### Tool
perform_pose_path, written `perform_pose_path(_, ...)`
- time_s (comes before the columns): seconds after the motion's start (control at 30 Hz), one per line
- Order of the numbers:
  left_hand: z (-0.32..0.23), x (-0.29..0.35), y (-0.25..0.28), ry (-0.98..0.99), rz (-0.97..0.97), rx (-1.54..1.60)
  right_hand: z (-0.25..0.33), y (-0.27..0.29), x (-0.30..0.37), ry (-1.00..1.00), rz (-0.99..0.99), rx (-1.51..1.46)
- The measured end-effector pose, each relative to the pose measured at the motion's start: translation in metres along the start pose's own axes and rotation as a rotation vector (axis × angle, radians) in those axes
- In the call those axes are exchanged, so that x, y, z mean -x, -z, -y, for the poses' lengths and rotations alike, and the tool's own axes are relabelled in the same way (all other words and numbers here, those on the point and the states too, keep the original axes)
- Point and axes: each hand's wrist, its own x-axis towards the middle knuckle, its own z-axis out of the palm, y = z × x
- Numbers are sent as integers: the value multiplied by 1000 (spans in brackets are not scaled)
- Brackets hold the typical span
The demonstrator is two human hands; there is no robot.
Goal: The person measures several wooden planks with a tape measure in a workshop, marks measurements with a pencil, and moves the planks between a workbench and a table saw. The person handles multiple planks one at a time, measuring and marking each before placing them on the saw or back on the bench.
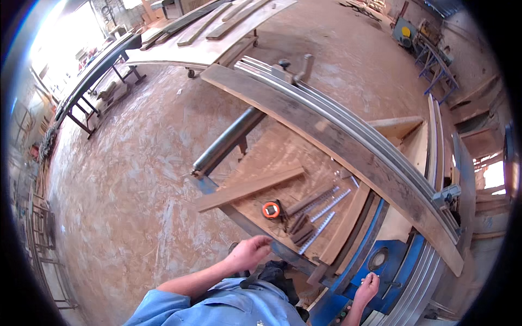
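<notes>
My left hand (251, 253) hangs in front of my body, near the front edge of the wooden worktop (255, 157). Its fingers are loosely curled together, and nothing shows in them. Low on the right, my right hand (366, 289) is curled closed over the blue machine part (387, 251) with its round fitting; whatever it may hold is too small to make out. A long dark board (321, 130) lies diagonally along the aluminium rail (348, 127). On the worktop are an orange-and-black tape measure (271, 210), a wood strip (250, 189) and thin toothed blades (317, 232).
A clamp with a black knob (285, 64) stands on the rail's far end. Beyond it, a wheeled table (185, 54) carries several boards. A metal roller (228, 140) borders the worktop on the left. Dusty floor (125, 217) stretches to the left, with a dark bench (95, 76) further back.
</notes>
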Motion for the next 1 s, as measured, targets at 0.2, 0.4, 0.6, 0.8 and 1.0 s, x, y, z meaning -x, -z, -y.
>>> perform_pose_path(0.2,42,55,86,-196,-57,-268,100,-61,56,226,131,-18)
perform_pose_path(0.4,89,105,169,-117,-365,-171,143,-136,103,193,377,-207)
perform_pose_path(0.6,113,140,207,-18,-645,18,213,-170,98,173,533,-163)
perform_pose_path(0.8,136,156,223,104,-667,10,253,-211,109,9,641,-464)
perform_pose_path(1.0,133,144,273,-1,-642,96,310,-236,174,-144,878,-704)
